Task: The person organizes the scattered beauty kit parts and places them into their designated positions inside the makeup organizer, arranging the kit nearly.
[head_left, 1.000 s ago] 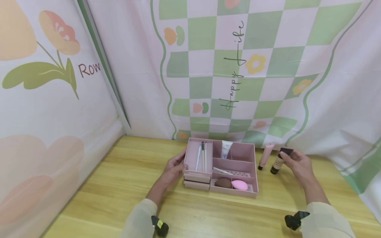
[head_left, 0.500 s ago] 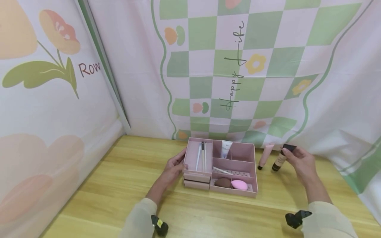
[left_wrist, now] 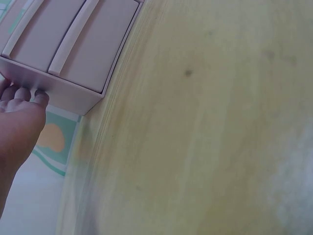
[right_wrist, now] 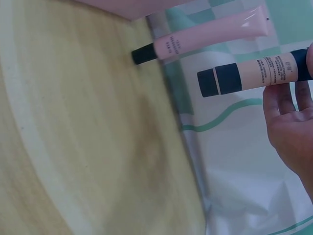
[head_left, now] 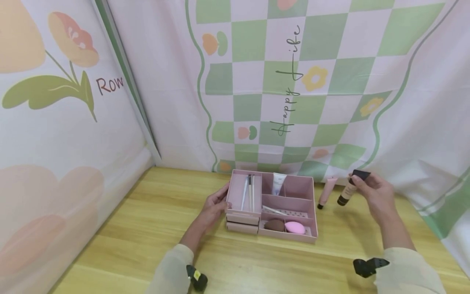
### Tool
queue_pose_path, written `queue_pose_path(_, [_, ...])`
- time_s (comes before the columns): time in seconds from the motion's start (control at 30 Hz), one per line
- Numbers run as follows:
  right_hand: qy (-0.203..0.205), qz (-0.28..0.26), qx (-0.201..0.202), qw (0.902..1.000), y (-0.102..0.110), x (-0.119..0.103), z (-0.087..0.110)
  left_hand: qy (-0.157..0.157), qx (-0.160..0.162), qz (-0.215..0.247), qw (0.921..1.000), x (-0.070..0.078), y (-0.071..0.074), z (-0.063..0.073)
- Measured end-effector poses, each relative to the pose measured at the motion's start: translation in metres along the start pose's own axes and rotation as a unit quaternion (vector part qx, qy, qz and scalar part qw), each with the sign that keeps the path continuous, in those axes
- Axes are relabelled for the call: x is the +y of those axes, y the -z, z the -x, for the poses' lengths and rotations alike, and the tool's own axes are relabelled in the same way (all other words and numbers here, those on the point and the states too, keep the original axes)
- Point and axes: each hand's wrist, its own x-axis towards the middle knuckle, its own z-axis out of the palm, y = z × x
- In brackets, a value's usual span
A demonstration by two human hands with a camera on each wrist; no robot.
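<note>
A pink makeup organizer (head_left: 287, 237) stands on the table in the head view. My left hand (head_left: 214, 206) holds its left side, the thumb at the upper edge and the fingers along the outer wall; in the left wrist view, fingertips touch that wall below two drawer fronts (left_wrist: 98, 44). To the right, my right hand (head_left: 380, 198) grips a beige foundation tube (right_wrist: 268, 72) by its black upper end. The tube tilts, its black cap downward, apart from the table. Left of it a pink tube (head_left: 327, 193) stands on its black cap (right_wrist: 145, 54).
In the organizer lie several slim brushes (head_left: 251, 194), a white tube (head_left: 278, 183), a thin white stick (head_left: 273, 210), a brown sponge (head_left: 274, 225) and a pink sponge (head_left: 295, 228). A patterned curtain (head_left: 279, 81) hangs behind the wooden table (head_left: 147, 228).
My right hand has moved up and slightly right with the foundation tube, lifting it away from the table. The left hand and the organizer have stayed in place.
</note>
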Motion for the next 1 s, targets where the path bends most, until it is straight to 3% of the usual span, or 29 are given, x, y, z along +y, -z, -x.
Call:
queue_pose_path(0.23, [0.021,0.049,0.011,0.9985,-0.006,-0.012,0.001,0.003,0.000,0.001,1.0000,0.000,0.000,0.000])
queue_pose_path(0.5, [0.050,-0.001,-0.002,0.9988,-0.020,-0.026,0.000,-0.002,-0.004,0.000,1.0000,0.000,0.001,0.000])
queue_pose_path(0.77, [0.082,0.014,-0.003,0.9965,-0.035,-0.038,-0.002,-0.007,-0.005,0.004,1.0000,0.000,0.000,0.000])
queue_pose_path(1.0, [0.118,-0.010,-0.002,0.9930,-0.057,-0.053,-0.004,-0.006,-0.008,0.006,0.9999,-0.002,0.001,0.000])
